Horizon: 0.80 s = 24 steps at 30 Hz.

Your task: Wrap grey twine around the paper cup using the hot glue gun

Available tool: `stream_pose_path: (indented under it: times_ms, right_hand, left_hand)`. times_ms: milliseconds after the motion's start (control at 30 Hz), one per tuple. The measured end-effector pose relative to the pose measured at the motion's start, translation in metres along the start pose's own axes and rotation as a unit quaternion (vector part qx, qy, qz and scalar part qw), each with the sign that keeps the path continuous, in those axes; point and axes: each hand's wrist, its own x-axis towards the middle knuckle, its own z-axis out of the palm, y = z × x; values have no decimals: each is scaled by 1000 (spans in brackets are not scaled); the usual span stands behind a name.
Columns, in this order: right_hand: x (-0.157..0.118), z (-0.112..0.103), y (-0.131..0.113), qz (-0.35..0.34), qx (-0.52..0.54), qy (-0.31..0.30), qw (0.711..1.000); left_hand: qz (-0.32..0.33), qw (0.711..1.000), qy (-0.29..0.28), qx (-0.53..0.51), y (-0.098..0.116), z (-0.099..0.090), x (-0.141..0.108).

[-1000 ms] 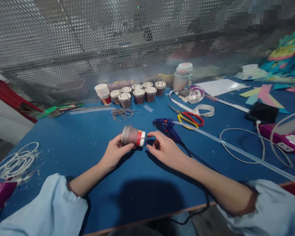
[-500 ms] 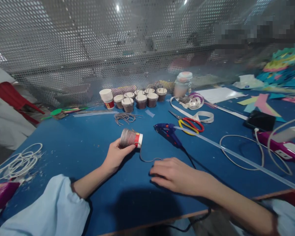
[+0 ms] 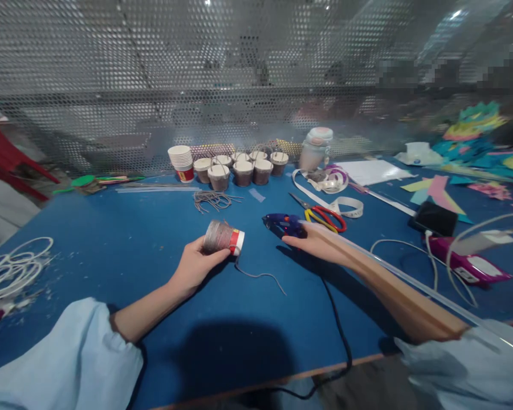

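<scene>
My left hand is closed on a small paper cup lying on its side, most of it wound with grey-brown cord. Near the rim a red and white band stays uncovered. From there a loose end of cord trails over the table. My right hand is wrapped around the handle of a blue hot glue gun, whose nozzle points left toward the cup. A long clear glue stick runs out of its back over my forearm. Part of the handle is hidden by my fingers.
Several cord-wrapped cups stand at the back beside a stack of paper cups. Scissors, a white ribbon and cut cords lie on the blue table. The glue gun's black cable hangs over the front edge.
My right hand has left the cord end, moved up and right, and taken hold of the glue gun. The left hand still holds the cup. The view has shifted slightly.
</scene>
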Motion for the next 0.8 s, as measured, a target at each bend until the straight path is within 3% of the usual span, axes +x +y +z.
stream_pose_path:
  times_ms: [200, 267, 333, 567, 800]
  right_hand:
    - [10, 25, -12, 12, 112, 70, 991]
    - [0, 23, -16, 2, 173, 58, 983]
    - [-13, 16, -25, 11, 213, 7, 977]
    - [-43, 6, -56, -25, 197, 1, 980]
    - [-43, 15, -59, -26, 188, 14, 982]
  left_hand:
    - [15, 999, -17, 29, 2, 2, 0]
    - [20, 999, -16, 34, 2, 3, 0]
    - [25, 999, -9, 35, 2, 3, 1]
    - [36, 998, -7, 53, -5, 3, 2]
    - [47, 997, -26, 63, -4, 3, 0]
